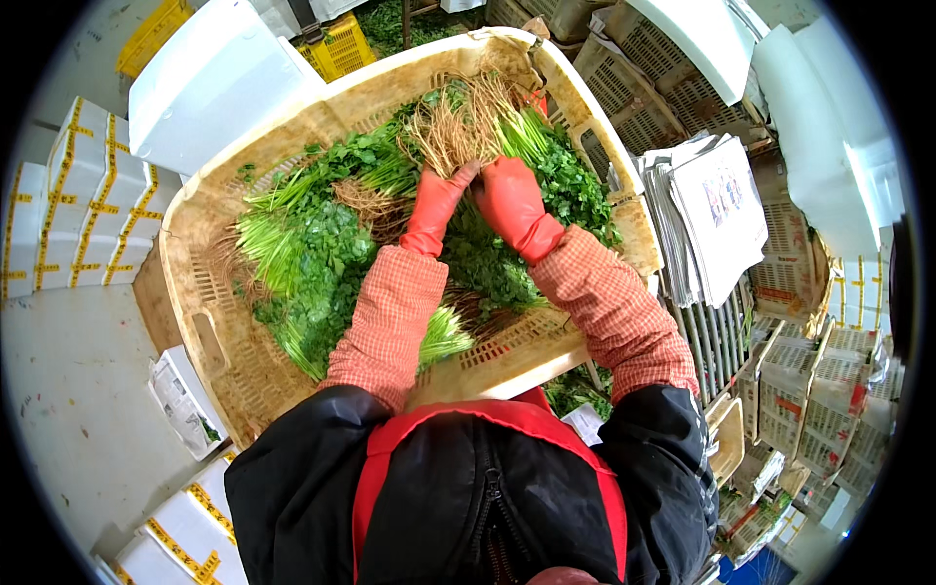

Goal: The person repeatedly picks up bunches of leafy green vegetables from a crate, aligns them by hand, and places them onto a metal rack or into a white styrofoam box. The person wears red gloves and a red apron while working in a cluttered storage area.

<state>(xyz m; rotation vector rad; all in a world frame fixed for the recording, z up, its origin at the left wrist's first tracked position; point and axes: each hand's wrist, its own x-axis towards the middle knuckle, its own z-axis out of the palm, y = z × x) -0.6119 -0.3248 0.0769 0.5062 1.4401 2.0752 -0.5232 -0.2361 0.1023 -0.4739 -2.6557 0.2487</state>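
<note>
A large, stained plastic crate [219, 157] stands before me, holding bunches of leafy green herbs [329, 245] that look like coriander, with pale stems and brown roots. My left hand [440, 201], in a red rubber glove, is at the lower edge of a spread of long roots [457, 124] near the crate's far side. Beside it, almost touching, my right hand [512, 201] in a matching glove is curled at the same roots. What the fingertips grip is partly hidden. More green bunches lie under and around both forearms.
A white foam box [219, 88] stands beyond the crate at the left. Taped foam boxes [88, 197] are stacked farther left. Right of the crate, a pile of newspapers [716, 212] rests on a metal-barred rack [706, 351]. Slatted plastic crates [819, 395] fill the far right.
</note>
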